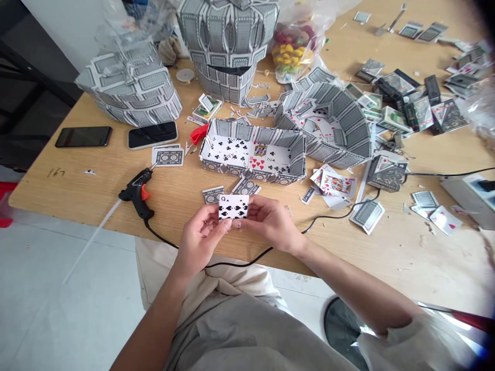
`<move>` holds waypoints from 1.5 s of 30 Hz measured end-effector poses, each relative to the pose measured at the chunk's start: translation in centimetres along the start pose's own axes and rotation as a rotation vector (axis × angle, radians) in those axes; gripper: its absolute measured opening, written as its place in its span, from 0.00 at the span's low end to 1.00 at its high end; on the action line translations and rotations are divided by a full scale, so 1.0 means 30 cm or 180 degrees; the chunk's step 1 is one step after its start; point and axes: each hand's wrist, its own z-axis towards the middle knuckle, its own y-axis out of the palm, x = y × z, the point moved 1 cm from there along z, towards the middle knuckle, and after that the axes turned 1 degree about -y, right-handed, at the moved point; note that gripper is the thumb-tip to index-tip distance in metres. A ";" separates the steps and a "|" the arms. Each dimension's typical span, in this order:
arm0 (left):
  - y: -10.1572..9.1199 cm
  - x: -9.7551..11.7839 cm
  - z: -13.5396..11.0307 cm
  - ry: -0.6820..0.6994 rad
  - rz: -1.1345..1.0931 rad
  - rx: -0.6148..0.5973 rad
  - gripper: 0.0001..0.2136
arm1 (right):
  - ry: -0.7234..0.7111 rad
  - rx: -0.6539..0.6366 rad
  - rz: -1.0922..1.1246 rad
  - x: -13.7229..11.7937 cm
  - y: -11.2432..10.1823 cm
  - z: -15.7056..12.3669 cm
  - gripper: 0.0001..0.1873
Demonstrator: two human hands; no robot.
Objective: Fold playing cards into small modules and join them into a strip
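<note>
Between my two hands I hold a playing card (233, 206) with black spades facing me, near the table's front edge. My left hand (201, 232) pinches its left side, thumb along the lower edge. On the other side my right hand (273, 221) grips it with thumb and fingers. Just beyond lies a rectangular box made of playing cards (253, 154), its inside lined with card faces. Cut card pieces (247, 186) lie between the box and my hands. A black glue gun (138, 193) with an orange trigger rests to the left, a glue stick in its back.
Two phones (152, 135) lie at left. Larger card-built forms (228, 51) stand at the back, with a curved card tray (325, 121) on the right. Card boxes (417, 103) and scraps spread across the right side. A black cable (325, 216) runs along the front.
</note>
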 end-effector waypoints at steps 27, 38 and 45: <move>-0.048 0.018 0.013 0.0504 0.0924 -0.0169 0.08 | -0.0205 0.0081 -0.0218 0.011 -0.018 -0.008 0.14; -0.057 0.018 0.018 0.0457 0.0603 -0.0311 0.05 | -0.0371 0.0198 -0.0566 -0.001 -0.020 -0.017 0.07; -0.034 0.025 0.021 0.0363 0.0422 -0.0069 0.08 | -0.0264 0.0175 -0.0824 -0.012 -0.031 -0.013 0.07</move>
